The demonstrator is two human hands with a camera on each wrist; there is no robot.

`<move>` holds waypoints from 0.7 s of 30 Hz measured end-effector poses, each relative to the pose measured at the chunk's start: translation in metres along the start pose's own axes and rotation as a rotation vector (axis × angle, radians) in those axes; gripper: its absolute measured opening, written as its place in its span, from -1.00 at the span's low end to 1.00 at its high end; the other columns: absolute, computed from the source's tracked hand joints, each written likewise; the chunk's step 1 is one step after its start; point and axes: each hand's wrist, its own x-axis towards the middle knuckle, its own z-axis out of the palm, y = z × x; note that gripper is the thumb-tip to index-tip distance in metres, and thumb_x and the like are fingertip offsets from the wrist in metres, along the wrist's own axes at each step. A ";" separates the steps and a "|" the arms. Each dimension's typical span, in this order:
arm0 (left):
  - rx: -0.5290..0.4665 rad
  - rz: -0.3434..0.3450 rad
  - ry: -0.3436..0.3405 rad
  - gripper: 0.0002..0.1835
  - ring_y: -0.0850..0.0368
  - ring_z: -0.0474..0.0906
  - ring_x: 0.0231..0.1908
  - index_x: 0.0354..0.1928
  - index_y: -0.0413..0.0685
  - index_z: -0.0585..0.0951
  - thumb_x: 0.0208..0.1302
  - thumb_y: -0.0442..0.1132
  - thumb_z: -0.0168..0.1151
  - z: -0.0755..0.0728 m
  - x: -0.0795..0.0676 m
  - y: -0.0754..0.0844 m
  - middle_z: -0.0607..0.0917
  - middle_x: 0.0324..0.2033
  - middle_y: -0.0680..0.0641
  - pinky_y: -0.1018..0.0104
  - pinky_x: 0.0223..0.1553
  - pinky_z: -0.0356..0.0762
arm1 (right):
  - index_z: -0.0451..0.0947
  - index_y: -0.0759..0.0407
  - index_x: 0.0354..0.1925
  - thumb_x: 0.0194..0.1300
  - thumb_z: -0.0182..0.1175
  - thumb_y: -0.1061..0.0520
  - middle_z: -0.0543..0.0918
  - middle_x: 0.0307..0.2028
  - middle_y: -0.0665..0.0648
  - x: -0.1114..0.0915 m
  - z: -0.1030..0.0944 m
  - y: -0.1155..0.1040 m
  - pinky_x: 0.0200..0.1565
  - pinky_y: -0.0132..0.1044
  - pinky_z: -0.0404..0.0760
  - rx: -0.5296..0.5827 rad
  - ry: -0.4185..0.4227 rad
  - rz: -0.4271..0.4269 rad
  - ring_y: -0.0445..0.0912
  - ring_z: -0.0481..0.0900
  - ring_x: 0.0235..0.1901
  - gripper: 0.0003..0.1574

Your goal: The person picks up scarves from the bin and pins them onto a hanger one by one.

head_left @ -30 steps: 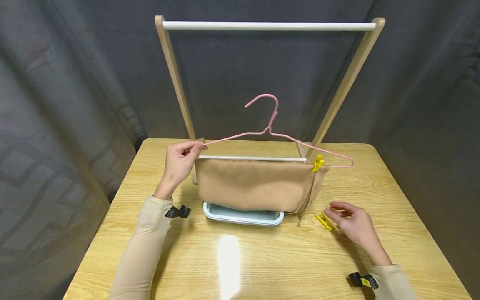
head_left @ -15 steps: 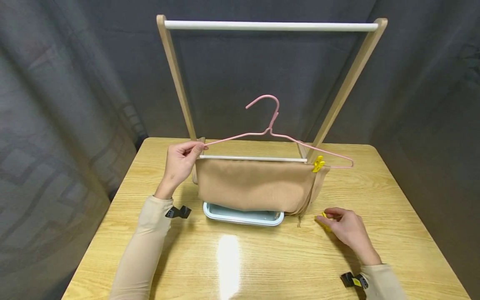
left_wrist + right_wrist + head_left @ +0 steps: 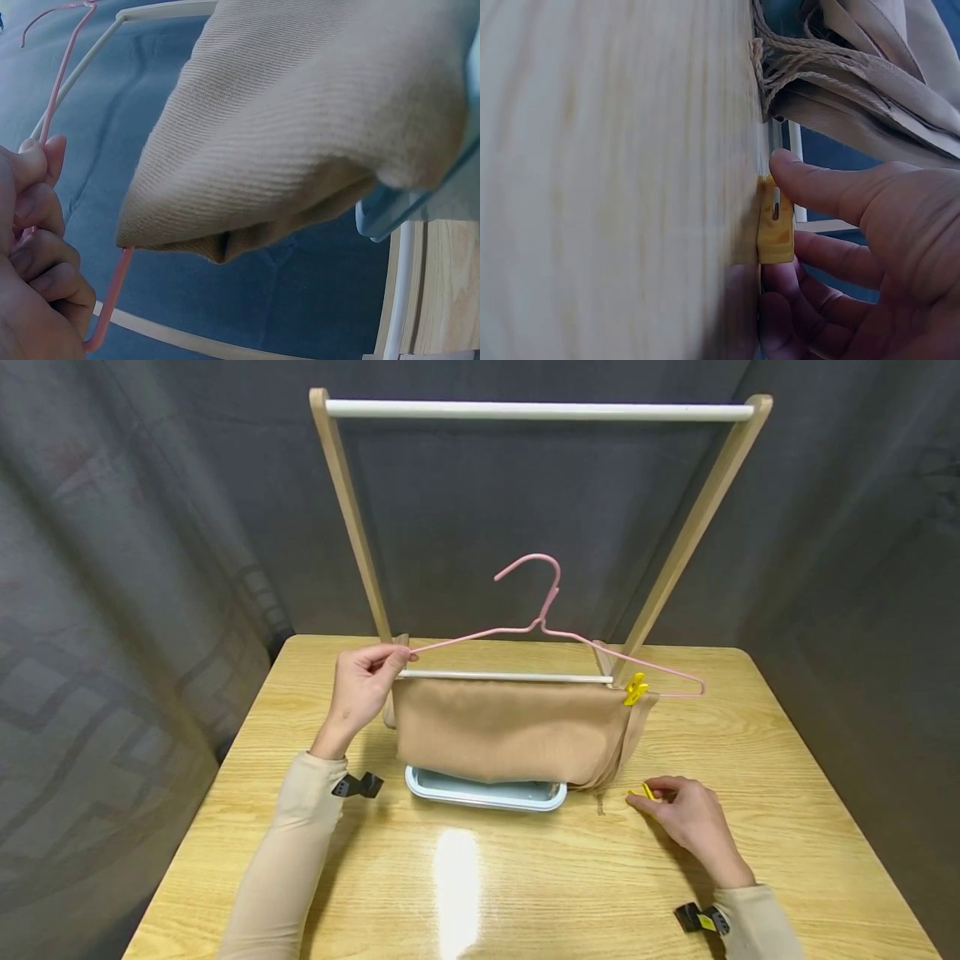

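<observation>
A pink clothes hanger is held near its left end by my left hand, thumb and fingers pinching the wire. Over its lower bar hangs a tan fringed cloth, a scarf or shawl by its tassels, folded over. One yellow clothespin clips the cloth to the bar on the right. Down at the tabletop, my right hand pinches a second yellow clothespin between thumb and index finger. In the left wrist view, the cloth hangs just beside the left hand.
A light-blue tray stands on the wooden table, partly covered by the hanging cloth. Behind is a wooden rack with a white top rail and a lower white bar. Dark grey curtains surround the table.
My right hand has moved slightly left onto the loose clothespin and taken it between thumb and finger. The left hand and hanger have stayed almost still.
</observation>
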 end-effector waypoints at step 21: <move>0.008 -0.009 -0.011 -0.82 0.43 0.22 -0.64 -0.19 -0.44 0.78 0.48 -0.41 0.29 0.000 0.000 0.001 0.74 -0.42 0.53 0.53 -0.59 0.14 | 0.77 0.29 0.08 0.33 0.51 -0.11 0.81 -0.22 0.18 -0.007 -0.017 -0.009 -0.46 -0.37 0.61 0.161 0.130 -0.090 -0.33 0.66 -0.44 -0.43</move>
